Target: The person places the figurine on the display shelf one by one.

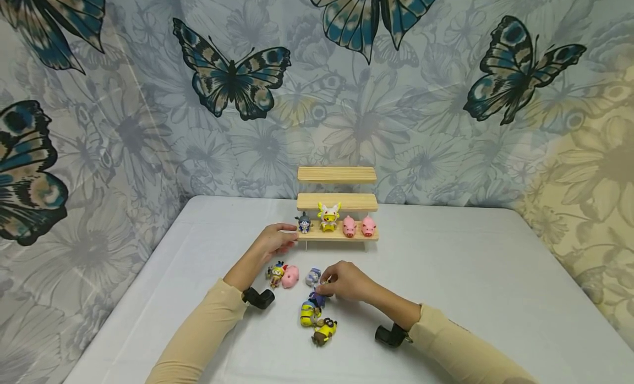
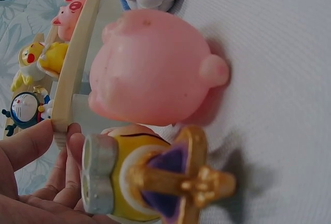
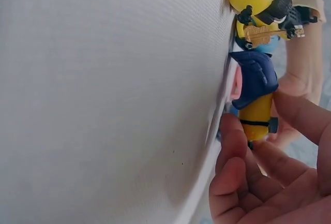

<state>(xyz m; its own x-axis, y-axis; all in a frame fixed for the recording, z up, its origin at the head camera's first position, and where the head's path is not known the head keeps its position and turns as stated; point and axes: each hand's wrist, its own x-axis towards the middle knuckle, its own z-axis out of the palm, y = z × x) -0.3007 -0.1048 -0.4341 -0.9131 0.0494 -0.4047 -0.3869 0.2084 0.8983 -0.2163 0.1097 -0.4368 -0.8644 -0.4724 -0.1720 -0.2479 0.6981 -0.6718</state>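
My left hand (image 1: 274, 240) grips the left end of the bottom tier of a small wooden display stand (image 1: 337, 202); in the left wrist view, fingers lie on both sides of the board. Near this wrist lie a minion figure with gold trim (image 2: 139, 177) and a pink pig figure (image 2: 150, 69). My right hand (image 1: 346, 280) pinches a yellow minion figure with a dark blue garment (image 3: 256, 110), low at the tabletop. Beside that hand are a grey-blue figure (image 1: 312, 276), a yellow minion (image 1: 309, 313) and another minion (image 1: 324, 332).
On the stand's bottom tier stand a dark-hooded blue figure (image 1: 304, 223), a yellow figure with a white hood (image 1: 328, 217) and two pink pigs (image 1: 349, 226). A white cloth covers the table (image 1: 470, 285). Behind it hangs a butterfly-patterned backdrop (image 1: 366, 125).
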